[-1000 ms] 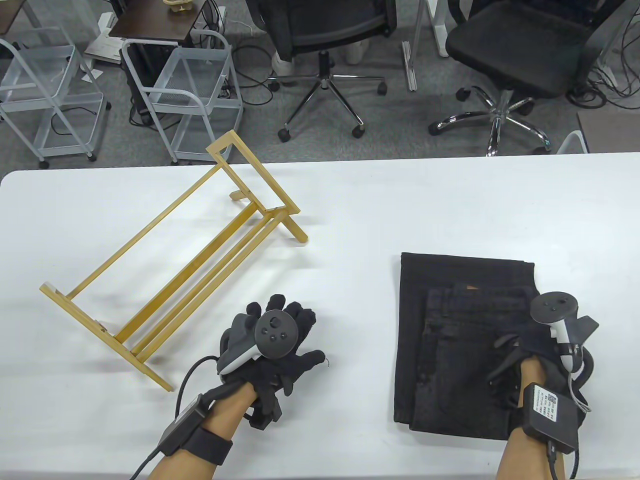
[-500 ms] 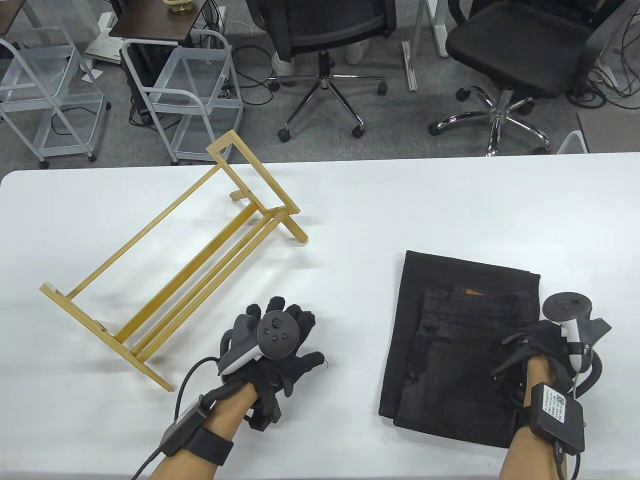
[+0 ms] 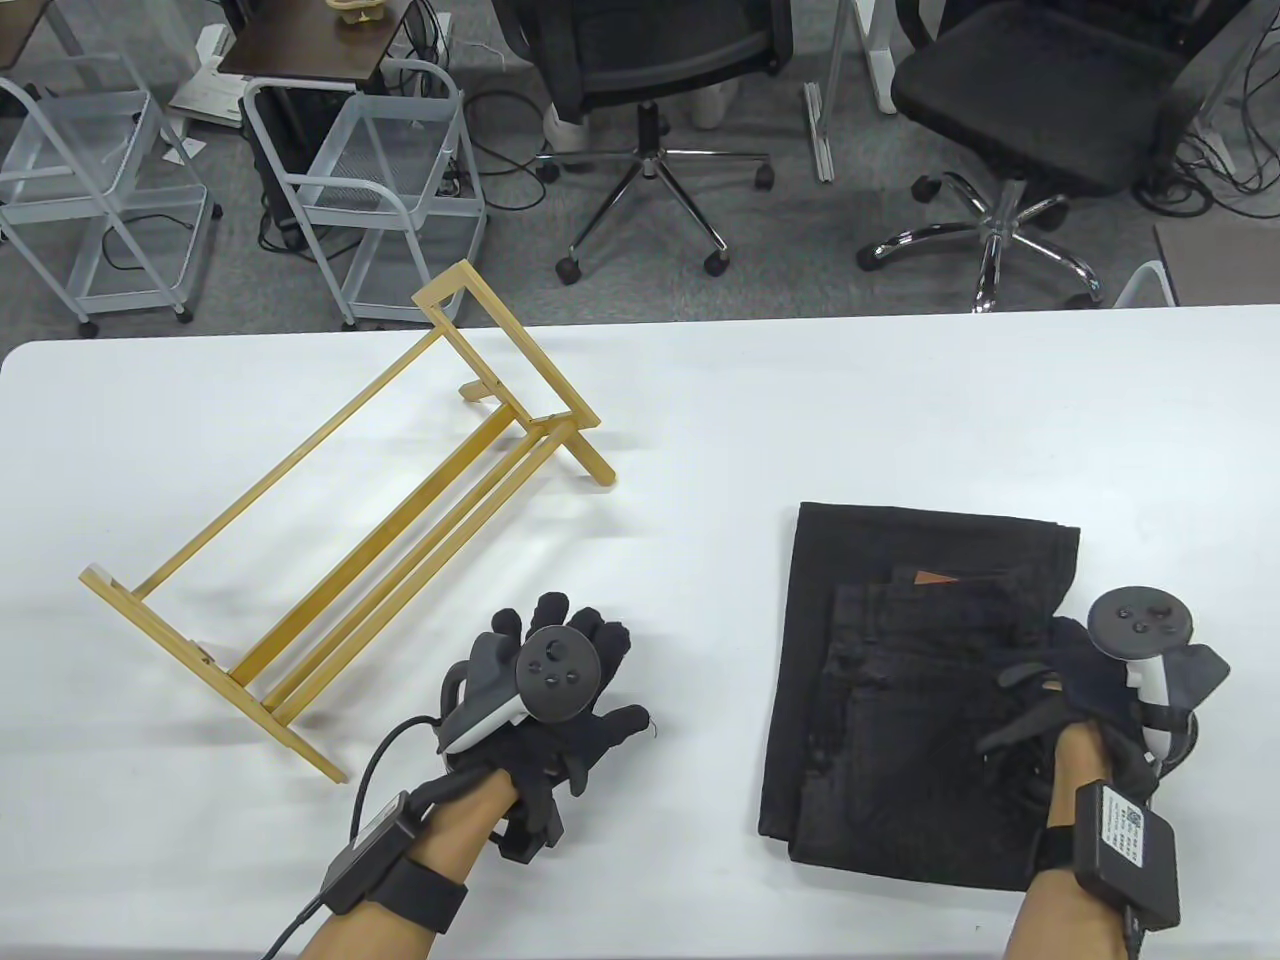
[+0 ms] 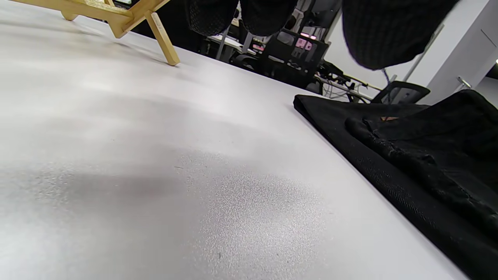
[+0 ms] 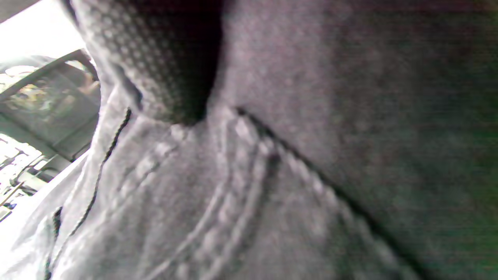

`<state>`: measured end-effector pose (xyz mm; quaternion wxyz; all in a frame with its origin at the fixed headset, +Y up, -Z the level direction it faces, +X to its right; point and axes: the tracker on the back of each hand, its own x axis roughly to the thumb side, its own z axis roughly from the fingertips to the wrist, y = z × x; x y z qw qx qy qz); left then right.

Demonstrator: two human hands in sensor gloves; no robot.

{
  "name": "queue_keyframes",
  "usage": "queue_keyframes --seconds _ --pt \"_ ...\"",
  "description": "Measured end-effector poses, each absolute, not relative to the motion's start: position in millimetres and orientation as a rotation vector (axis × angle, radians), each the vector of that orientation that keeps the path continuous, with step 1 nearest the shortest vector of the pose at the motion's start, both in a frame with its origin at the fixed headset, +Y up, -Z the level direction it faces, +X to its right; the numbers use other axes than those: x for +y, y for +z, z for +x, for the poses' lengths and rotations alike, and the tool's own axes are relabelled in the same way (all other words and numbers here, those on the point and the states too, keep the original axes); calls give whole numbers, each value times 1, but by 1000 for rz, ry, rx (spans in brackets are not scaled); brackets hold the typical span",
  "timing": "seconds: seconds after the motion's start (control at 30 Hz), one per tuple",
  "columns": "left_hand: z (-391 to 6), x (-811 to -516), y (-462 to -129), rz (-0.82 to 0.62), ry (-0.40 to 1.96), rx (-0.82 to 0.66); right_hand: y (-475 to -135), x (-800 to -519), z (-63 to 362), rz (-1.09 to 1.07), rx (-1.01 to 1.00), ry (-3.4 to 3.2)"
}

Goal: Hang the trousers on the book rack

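The folded black trousers (image 3: pixel 900 700) lie flat on the right of the white table (image 3: pixel 700 420). They also show in the left wrist view (image 4: pixel 408 155). My right hand (image 3: pixel 1090 690) grips their right edge; in the right wrist view a fingertip (image 5: pixel 155 58) presses into the denim (image 5: pixel 272 194). The wooden book rack (image 3: pixel 340 520) stands at an angle on the left of the table, and one of its feet shows in the left wrist view (image 4: pixel 155 23). My left hand (image 3: pixel 560 690) rests flat on the table between rack and trousers, fingers spread, holding nothing.
Two black office chairs (image 3: pixel 650 60) (image 3: pixel 1040 100) and two white metal carts (image 3: pixel 380 190) (image 3: pixel 90 190) stand on the floor beyond the table's far edge. Bare table lies between the rack and the trousers.
My right hand has shifted slightly right and has slid and turned the trousers on the table, bunching the top layer. The left hand and the rack have not moved.
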<state>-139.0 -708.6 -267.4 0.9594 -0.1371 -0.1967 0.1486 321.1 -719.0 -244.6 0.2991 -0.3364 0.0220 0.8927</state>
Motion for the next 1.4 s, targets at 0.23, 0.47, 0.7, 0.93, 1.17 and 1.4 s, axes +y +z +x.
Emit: queue_keyframes --seconds 0.23,0.47,0.7,0.93,1.17,1.4 --pt "-138 -710 -267 -286 321 -396 -246 -710 304 -733 -52 2478" --pt "-135 -716 -269 -324 328 -395 -247 -694 288 -533 -149 2507" --pt "-131 -717 -272 -333 368 -393 -246 -675 266 -324 -251 2533" --pt "-133 -717 -275 -347 386 -373 -240 -656 236 -133 -414 2546" --pt "-142 -713 -278 -334 459 -333 -231 -641 212 78 -551 2459" --pt "-155 -706 -280 -333 614 -324 -220 -627 192 247 -614 2354"
